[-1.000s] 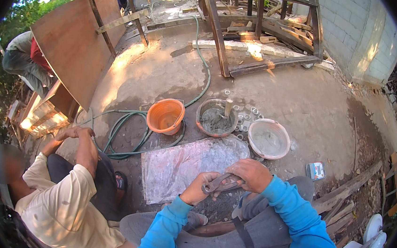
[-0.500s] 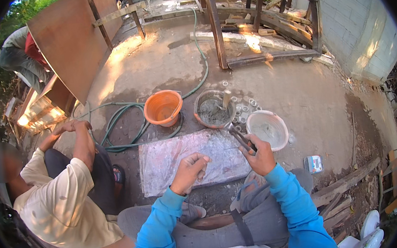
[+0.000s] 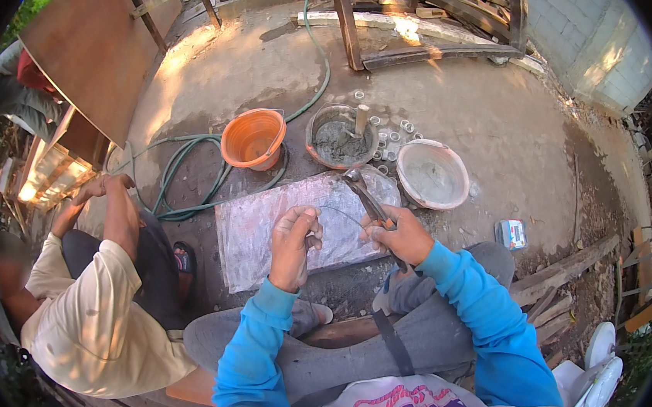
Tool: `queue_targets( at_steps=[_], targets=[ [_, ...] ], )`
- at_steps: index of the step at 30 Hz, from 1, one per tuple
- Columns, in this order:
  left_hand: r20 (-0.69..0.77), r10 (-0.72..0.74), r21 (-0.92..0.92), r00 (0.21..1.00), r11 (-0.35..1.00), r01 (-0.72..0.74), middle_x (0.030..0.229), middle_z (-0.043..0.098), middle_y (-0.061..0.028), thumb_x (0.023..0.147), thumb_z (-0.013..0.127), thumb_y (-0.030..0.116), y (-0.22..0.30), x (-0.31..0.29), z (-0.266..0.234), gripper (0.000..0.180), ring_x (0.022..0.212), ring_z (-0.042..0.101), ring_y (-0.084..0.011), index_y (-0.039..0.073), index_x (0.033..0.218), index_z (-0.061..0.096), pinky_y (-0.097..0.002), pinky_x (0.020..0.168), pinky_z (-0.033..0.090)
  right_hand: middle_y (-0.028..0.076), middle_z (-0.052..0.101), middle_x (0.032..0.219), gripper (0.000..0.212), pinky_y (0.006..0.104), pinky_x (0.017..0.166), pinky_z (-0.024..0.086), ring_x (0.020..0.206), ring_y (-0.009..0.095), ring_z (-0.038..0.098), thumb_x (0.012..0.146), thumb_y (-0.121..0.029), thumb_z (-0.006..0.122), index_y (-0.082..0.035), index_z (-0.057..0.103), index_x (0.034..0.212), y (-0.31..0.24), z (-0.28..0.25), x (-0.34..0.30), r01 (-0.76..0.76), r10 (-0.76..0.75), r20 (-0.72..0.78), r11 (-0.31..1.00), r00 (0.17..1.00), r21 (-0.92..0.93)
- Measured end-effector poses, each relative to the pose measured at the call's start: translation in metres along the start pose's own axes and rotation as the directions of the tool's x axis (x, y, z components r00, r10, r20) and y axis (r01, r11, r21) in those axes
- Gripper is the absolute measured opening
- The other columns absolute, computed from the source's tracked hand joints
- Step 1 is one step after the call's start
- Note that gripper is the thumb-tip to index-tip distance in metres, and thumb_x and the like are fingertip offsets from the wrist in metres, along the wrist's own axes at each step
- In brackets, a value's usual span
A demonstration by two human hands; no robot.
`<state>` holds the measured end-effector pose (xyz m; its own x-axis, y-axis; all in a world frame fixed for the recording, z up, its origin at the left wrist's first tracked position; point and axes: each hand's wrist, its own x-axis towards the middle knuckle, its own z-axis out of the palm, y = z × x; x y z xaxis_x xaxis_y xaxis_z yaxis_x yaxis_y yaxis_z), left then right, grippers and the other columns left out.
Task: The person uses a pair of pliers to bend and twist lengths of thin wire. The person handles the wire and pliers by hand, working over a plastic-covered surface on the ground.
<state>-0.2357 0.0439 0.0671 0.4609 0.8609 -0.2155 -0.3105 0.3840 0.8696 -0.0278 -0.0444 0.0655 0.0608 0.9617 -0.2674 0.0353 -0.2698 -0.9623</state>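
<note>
My left hand (image 3: 292, 245) is closed, its fingertips pinching one end of a thin dark wire (image 3: 340, 211). The wire bows across to my right hand (image 3: 403, 237), whose thumb and fingers grip the other end. That same hand also holds a pair of pincers (image 3: 367, 197), jaws pointing up and away from me and handles running down under the palm. Both hands are above a pale, dusty, stained board or sheet (image 3: 256, 241) lying on the ground in front of my knees.
Beyond the sheet stand an orange bucket (image 3: 253, 138), a tub of wet grey mortar (image 3: 336, 142) and a whitish basin (image 3: 436, 174). Small rings (image 3: 390, 137) lie between them. A green hose (image 3: 177, 182) coils at left, near a seated person (image 3: 103, 316). A small box (image 3: 510, 234) lies right.
The view has tipped downward. My right hand has turned the pincers more upright and now pinches the wire as well. The wire, hardly visible before, shows between my hands.
</note>
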Motion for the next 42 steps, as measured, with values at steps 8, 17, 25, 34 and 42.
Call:
queue_targets(
  at_steps=[8,17,25,34,42],
  targets=[
    [-0.012,0.111,-0.185,0.994,0.976,-0.111,0.103,0.06,-0.006,0.098,0.055,0.021,-0.018,0.006,0.005,0.019,0.099,0.059,-0.0156,0.004,0.104,0.057,-0.0318,0.084,0.052,0.011,0.066,0.094,0.027,0.0253,0.06,0.05,0.07,0.01,0.058,0.091,-0.008,0.058,0.004,0.054,0.115,0.007,0.022,0.001,-0.049,0.027,0.137,0.985,0.99,0.164],
    [0.078,0.095,-0.322,0.992,0.944,-0.066,0.106,0.061,-0.01,0.1,0.052,0.022,-0.029,0.009,0.002,0.017,0.1,0.061,-0.0206,0.006,0.103,0.052,-0.038,0.087,0.051,0.011,0.065,0.094,0.022,0.028,0.064,0.051,0.073,0.012,0.059,0.091,-0.008,0.058,0.001,0.054,0.11,0.027,0.053,0.001,-0.068,0.007,0.216,0.959,0.976,0.277],
    [0.035,-0.064,0.019,0.997,0.998,0.063,0.099,0.063,-0.0098,0.098,0.055,0.03,0.001,0.012,-0.013,0.025,0.095,0.063,-0.0199,0.006,0.101,0.054,-0.035,0.082,0.052,0.011,0.064,0.092,0.023,0.0291,0.064,0.052,0.07,0.012,0.057,0.09,-0.01,0.058,0.001,0.054,0.109,0.025,0.037,0.005,-0.035,0.027,0.036,0.973,0.999,0.229],
    [0.062,-0.137,0.225,0.989,0.967,0.119,0.091,0.063,-0.007,0.097,0.056,0.031,0.002,0.016,-0.035,0.024,0.092,0.066,-0.0215,0.007,0.094,0.057,-0.0359,0.08,0.055,0.008,0.064,0.088,0.022,0.0258,0.061,0.048,0.065,0.009,0.053,0.089,-0.005,0.055,-0.001,0.054,0.11,0.013,0.013,0.007,0.06,-0.06,0.05,0.998,0.997,-0.009],
    [-0.14,0.207,-0.145,0.968,0.963,-0.227,0.078,0.058,-0.005,0.1,0.052,0.028,-0.04,0.015,0.005,0.022,0.071,0.059,-0.0126,0.008,0.092,0.05,-0.0263,0.062,0.051,0.007,0.064,0.09,0.025,0.026,0.066,0.051,0.072,0.01,0.058,0.092,-0.008,0.057,0.001,0.053,0.115,0.034,0.052,0.004,-0.029,0.005,0.175,0.991,0.985,0.134]
  ],
)
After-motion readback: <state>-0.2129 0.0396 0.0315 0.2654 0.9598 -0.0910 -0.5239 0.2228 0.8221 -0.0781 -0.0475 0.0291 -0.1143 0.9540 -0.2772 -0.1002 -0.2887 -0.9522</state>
